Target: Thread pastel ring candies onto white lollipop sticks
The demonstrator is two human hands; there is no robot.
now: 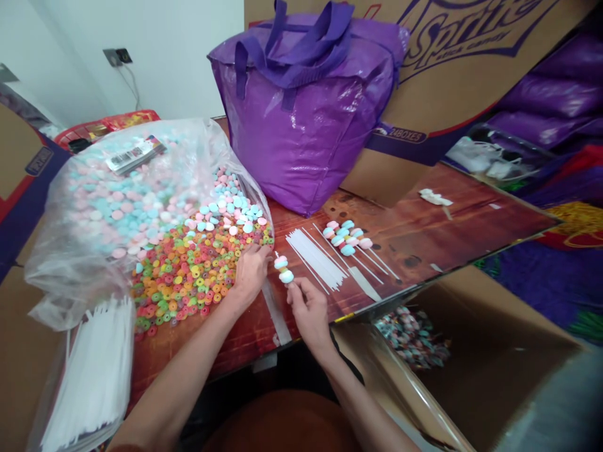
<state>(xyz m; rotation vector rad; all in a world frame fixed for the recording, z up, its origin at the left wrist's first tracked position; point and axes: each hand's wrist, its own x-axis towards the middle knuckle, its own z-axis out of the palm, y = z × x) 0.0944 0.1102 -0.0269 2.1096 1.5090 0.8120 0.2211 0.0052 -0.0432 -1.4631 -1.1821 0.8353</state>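
My right hand (309, 309) pinches a candy stick (283, 270) near its lower end. Pink, white and pale blue candies are threaded on it with a yellowish piece between, and a short white tip sticks out on top. Close to that tip, my left hand (252, 269) is closed, its fingertips bent together at the edge of a heap of gummy rings (188, 276); whatever they hold is hidden. To the right lie a row of bare white sticks (316, 257) and several finished candy sticks (346, 238).
A clear plastic bag (94, 182) of pastel candies spills towards the rings. Bundled white sticks (94, 370) lie lower left. A purple bag (301, 119) stands behind, beside a large carton (471, 69). Below the table's right edge, an open box (499, 351) holds wrapped sweets.
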